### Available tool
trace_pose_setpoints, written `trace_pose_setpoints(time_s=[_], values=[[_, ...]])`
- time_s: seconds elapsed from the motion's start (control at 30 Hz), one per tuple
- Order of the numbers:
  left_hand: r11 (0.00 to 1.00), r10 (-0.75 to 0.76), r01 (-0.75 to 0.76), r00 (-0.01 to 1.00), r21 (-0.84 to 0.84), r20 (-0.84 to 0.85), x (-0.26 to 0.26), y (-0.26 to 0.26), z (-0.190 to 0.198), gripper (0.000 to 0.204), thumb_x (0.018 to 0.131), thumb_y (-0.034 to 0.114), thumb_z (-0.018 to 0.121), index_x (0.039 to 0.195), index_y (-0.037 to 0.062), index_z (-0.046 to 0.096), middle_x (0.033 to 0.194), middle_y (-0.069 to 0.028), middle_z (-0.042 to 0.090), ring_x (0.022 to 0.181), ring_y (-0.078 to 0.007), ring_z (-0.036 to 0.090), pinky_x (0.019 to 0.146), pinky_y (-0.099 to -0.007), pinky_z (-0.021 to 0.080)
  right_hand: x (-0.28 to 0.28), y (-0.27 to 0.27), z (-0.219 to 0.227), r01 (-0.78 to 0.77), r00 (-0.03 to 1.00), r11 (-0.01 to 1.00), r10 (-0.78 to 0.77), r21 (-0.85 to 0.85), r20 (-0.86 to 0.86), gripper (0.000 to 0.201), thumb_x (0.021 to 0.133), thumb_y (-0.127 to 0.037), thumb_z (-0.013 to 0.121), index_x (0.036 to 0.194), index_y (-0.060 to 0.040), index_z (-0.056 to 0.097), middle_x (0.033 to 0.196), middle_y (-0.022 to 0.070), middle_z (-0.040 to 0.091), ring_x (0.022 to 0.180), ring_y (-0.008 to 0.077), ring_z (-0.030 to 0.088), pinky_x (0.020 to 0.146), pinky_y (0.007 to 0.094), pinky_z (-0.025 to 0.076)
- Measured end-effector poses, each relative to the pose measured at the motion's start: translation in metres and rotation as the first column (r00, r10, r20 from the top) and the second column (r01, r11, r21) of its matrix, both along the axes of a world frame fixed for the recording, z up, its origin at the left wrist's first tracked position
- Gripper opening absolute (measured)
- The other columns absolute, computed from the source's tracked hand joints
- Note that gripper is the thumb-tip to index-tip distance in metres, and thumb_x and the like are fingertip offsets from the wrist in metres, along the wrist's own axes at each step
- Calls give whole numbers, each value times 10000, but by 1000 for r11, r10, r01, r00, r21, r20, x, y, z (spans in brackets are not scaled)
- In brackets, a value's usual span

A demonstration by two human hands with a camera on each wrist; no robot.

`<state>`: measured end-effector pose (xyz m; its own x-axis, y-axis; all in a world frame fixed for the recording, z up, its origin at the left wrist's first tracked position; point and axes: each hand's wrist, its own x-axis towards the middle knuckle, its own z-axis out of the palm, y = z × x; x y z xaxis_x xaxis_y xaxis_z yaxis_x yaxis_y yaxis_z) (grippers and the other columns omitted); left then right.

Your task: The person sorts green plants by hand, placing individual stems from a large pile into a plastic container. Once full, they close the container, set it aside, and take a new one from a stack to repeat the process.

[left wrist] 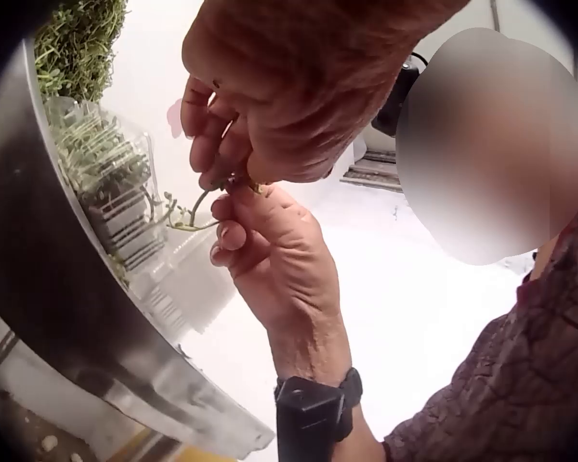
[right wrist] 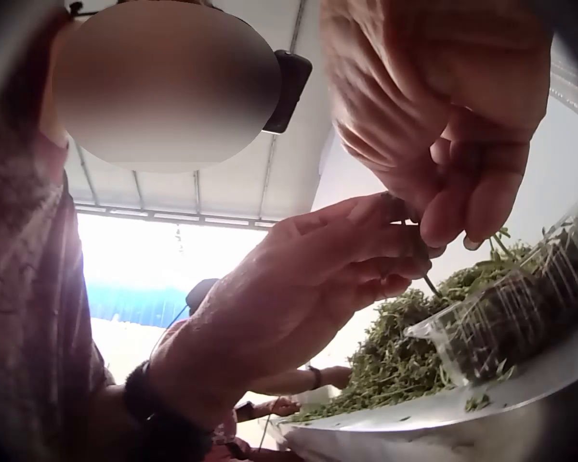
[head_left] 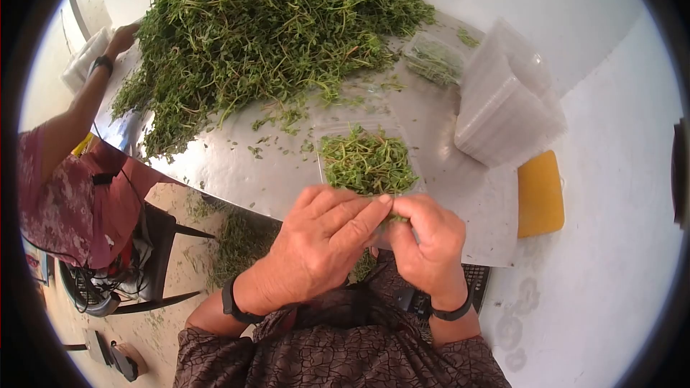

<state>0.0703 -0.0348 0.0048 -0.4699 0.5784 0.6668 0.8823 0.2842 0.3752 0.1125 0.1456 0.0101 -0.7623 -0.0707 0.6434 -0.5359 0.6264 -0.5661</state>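
Note:
Close over the near edge of an open clear plastic tub point(head_left: 320, 169), my two hands meet fingertip to fingertip. Between them is a thin green sprig point(left wrist: 200, 210), its stem and small leaves trailing toward the tub. My left hand point(head_left: 316, 248) pinches the sprig with thumb and fingers, back of the hand upward. The right hand point(head_left: 431, 248) pinches it too, thumb against a bent forefinger. Leafy green stems point(head_left: 366, 162) fill the tub. In the right wrist view the fingers hide most of the sprig.
A large heap of greens point(head_left: 266, 36) covers the back of the metal table point(head_left: 460, 205). Nested clear tubs point(head_left: 503, 100) stand at the right, beside a filled tub point(head_left: 435, 57). Another person's arm point(head_left: 79, 108) reaches in at the left, near a chair point(head_left: 162, 244).

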Motion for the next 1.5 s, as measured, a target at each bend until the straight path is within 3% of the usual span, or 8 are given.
trace_pose_setpoints(time_s=[0.27,0.33,0.4,0.57,0.73,1.2,1.43,1.5], values=[[999,-20,8,967,49,255,20,-6,-12,404,727,55,745,1112,-14,641,795,-93,590,744,-282,581,673,-377,451,26,-12,-19,-57,997,994,53,90,51,332,701,80,686,1009,-5,596,804,119,645,605,280,629,546,347,514],[1000,-16,8,957,29,290,21,-9,-14,341,731,46,734,1054,-14,643,791,-107,592,747,-303,584,675,-389,457,26,-13,-21,-51,996,997,46,65,72,311,705,63,701,996,2,608,799,116,657,630,265,645,582,336,532],[1000,-11,9,945,7,327,21,-12,-15,278,735,38,723,997,-14,646,788,-121,594,749,-323,587,677,-401,462,27,-11,-21,-41,993,944,75,328,-89,369,703,67,698,1061,39,612,882,131,663,697,272,664,609,337,554],[995,-46,77,911,-62,409,16,-17,-11,158,735,21,705,849,-20,604,731,-168,587,683,-398,575,630,-464,473,25,-9,-23,-59,992,862,109,504,-71,370,709,31,670,1072,73,612,877,112,604,675,232,617,570,320,521],[989,-32,85,923,-121,384,11,-17,-5,189,719,-26,698,896,-6,632,766,-129,596,719,-355,569,639,-426,471,20,-8,-17,-18,983,812,120,583,-137,335,700,-15,664,1019,72,617,788,68,524,584,175,531,500,280,456],[926,-377,314,808,209,454,-8,-7,11,29,815,-2,640,840,13,634,737,-102,603,687,-311,564,624,-371,463,4,2,-5,-98,989,988,110,121,-103,205,647,59,566,839,-4,603,614,90,527,456,251,499,427,328,391],[985,-73,8,923,170,378,-26,3,24,144,862,-19,584,956,-13,694,705,-85,594,647,-238,557,600,-302,434,-13,9,4,34,995,997,-39,-64,-87,185,792,90,600,952,6,639,718,134,608,567,265,592,509,323,454],[994,-4,-28,957,107,289,-39,11,16,276,874,-27,570,1138,-11,648,879,-135,641,769,-290,604,685,-345,480,-27,11,-2,24,998,997,-28,-78,-48,189,841,48,630,1024,4,649,868,177,655,689,298,650,597,329,505]])
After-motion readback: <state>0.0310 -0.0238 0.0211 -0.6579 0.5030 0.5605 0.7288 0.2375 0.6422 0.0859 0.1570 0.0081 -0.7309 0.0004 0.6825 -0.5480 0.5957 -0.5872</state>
